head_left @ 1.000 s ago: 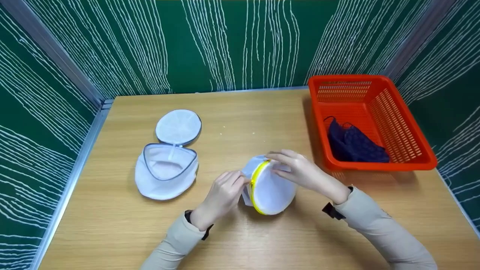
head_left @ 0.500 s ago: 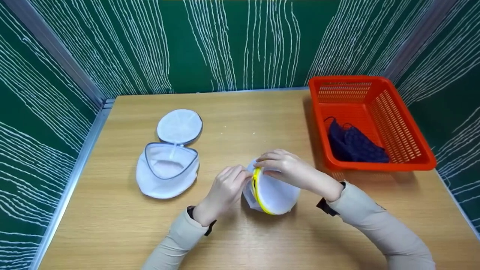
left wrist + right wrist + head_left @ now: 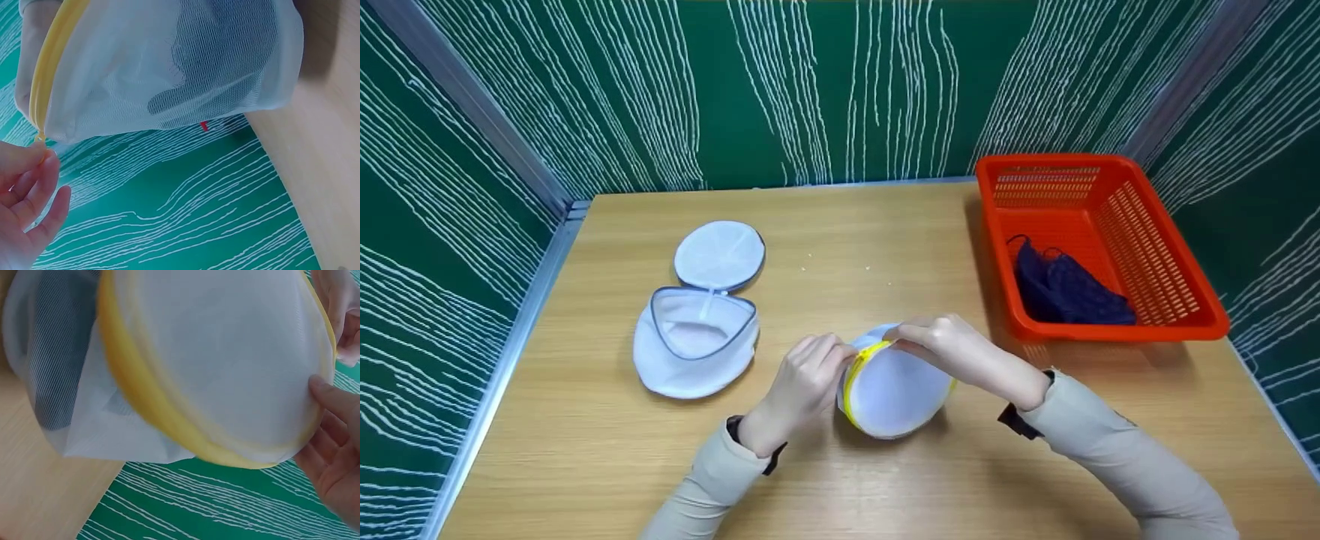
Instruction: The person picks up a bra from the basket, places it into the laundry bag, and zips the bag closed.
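A white mesh laundry bag with a yellow zip around its round top stands tilted at the table's middle front. My left hand pinches the small yellow zip pull between thumb and fingers, plain in the left wrist view. With thumb on the lid and fingers behind, my right hand grips the bag's rim. Something dark shows through the mesh side, inside the bag; its kind is blurred. In the head view the right hand covers part of the far rim.
Left of the hands lies another white mesh bag with grey edging, its round lid folded back. An orange basket at the right holds a dark blue lace garment. Green patterned walls bound the table's back and sides.
The bag's round top has turned to face the camera more. A dark gap beside the zip, visible half a second ago, no longer shows. My right hand has shifted slightly right along the rim.
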A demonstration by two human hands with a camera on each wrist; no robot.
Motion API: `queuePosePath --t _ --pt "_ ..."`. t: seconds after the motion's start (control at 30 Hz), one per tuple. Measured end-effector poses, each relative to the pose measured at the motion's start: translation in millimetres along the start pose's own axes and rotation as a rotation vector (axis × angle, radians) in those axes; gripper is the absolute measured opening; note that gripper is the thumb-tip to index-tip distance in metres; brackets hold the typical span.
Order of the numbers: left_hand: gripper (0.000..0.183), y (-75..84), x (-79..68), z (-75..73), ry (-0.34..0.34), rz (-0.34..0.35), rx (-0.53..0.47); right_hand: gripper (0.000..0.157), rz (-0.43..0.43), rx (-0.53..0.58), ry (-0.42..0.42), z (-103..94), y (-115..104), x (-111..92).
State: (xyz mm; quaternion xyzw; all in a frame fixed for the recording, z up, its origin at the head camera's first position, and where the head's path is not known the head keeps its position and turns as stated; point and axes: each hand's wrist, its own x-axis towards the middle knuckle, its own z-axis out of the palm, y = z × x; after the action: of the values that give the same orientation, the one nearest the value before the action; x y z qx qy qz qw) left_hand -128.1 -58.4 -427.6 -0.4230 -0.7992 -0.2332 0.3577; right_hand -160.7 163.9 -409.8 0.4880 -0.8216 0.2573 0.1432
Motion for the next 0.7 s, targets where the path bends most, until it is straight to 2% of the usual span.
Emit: queuePosePath --t 0.17,0.33,0.5,0.7 --pt "0.007 0.2 -5.1 -3.0 -0.024 0.001 0.0 0.017 0.041 0.023 0.025 -0.4 5 -7" --pt "0.009 0.2 -11.4 -4.3 -0.036 -0.006 -0.011 0.02 0.055 0.075 0.109 0.6 12 -14" --pt "0.008 2.0 -11.4 -4.8 -0.038 -0.024 -0.02 0.021 0.055 0.101 0.178 4.8 12 -17" --pt "0.01 2.4 -10.5 -5.2 -0.029 -0.024 -0.014 0.024 0.065 0.097 0.216 7.4 10 -20"
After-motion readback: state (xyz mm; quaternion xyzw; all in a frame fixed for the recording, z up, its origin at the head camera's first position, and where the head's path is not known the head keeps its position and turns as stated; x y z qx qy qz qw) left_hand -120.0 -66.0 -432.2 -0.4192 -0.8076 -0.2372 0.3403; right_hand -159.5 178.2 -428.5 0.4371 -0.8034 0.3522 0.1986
